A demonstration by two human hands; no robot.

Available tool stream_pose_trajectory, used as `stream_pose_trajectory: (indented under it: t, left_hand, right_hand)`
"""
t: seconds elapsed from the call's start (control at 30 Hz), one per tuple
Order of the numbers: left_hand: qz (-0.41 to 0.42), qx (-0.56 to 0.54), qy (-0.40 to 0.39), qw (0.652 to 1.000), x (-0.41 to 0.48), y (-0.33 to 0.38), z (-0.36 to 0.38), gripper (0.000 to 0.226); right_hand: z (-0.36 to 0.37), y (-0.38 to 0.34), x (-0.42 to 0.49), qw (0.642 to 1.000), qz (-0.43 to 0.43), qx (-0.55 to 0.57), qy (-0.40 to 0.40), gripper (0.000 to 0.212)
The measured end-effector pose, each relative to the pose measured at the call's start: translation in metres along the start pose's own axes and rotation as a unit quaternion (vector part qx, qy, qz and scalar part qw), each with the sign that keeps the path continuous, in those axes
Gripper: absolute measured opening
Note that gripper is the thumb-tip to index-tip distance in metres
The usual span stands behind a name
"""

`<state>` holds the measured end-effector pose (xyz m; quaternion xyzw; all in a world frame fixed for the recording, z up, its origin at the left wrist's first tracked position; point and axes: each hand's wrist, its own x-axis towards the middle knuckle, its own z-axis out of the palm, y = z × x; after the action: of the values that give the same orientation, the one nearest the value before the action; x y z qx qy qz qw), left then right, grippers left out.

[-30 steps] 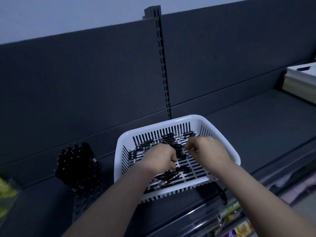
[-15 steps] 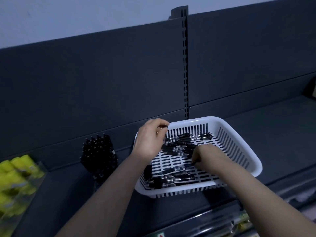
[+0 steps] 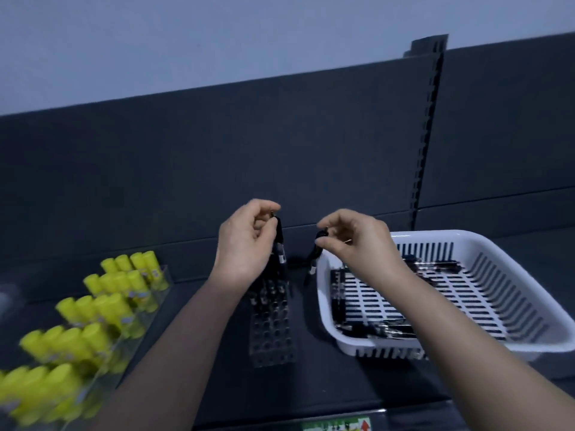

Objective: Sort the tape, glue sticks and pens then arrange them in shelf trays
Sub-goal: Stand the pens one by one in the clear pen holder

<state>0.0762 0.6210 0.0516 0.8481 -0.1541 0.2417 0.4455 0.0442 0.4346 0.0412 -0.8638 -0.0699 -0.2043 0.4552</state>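
Left hand: the left hand [image 3: 245,244] is raised at about ten o'clock from the pen rack, fingers curled, pinching the top of a black pen [image 3: 279,241] between thumb and fingertips.
Left pen: it hangs almost upright, tip down, over the back rows of the rack; I cannot tell whether the tip touches anything.
Right hand: the right hand [image 3: 361,244] is up at the same height, at three o'clock from the left one and apart from it, thumb and forefinger nipping the cap end of a second pen [image 3: 312,262].
Second pen: it slants down towards seven o'clock, its lower end just outside the left rim of the basket.
Pen rack: a clear rack with holes [image 3: 273,337] sits on the shelf below the left hand; standing pens [image 3: 270,287] fill its far rows, and the near holes show bare.
Basket: a white slotted basket [image 3: 460,235] stands at three o'clock from the rack, close beside it, with loose pens [image 3: 382,331] lying flat inside, mostly along its near and far edges.
Glue sticks: yellow glue sticks [image 3: 115,306] stand upright in rows in a clear tray [image 3: 166,275] at nine o'clock from the rack, blurred nearer the corner.
Shelf: a dark shelf [image 3: 342,384] carries everything, backed by a dark panel [image 3: 217,150] with a slotted upright [image 3: 427,135] at twelve o'clock above the basket.
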Motion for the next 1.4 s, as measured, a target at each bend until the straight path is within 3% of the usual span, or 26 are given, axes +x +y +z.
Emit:
stream_pose_trajectory:
  t: [0.17,0.33,0.8,1.03,1.23,1.4]
  left_hand:
    - [0.006,0.062,-0.041,0.997,-0.013,-0.036,-0.008,0.019]
    - [0.027,0.074,-0.038,0.996,-0.015,-0.049,-0.004,0.019]
    - [0.019,0.066,-0.047,0.997,-0.013,-0.056,-0.005,0.019]
    - [0.079,0.165,-0.101,0.978,-0.023,-0.065,-0.001,0.020]
    - [0.057,0.165,-0.095,0.980,-0.025,-0.067,-0.001,0.020]
    - [0.048,0.150,-0.080,0.984,-0.026,-0.069,-0.007,0.034]
  right_hand:
    - [0.039,0.000,0.000,0.995,-0.007,-0.083,-0.049,0.020]
    - [0.055,0.005,-0.005,0.992,0.007,-0.117,-0.045,0.017]
    - [0.064,0.001,-0.003,0.995,0.013,-0.092,-0.021,0.018]
    - [0.063,-0.002,-0.003,0.997,0.012,-0.079,-0.015,0.018]
    - [0.065,-0.009,0.002,0.998,-0.006,-0.059,-0.001,0.019]
    - [0.075,-0.008,0.007,0.997,-0.009,-0.072,-0.022,0.019]
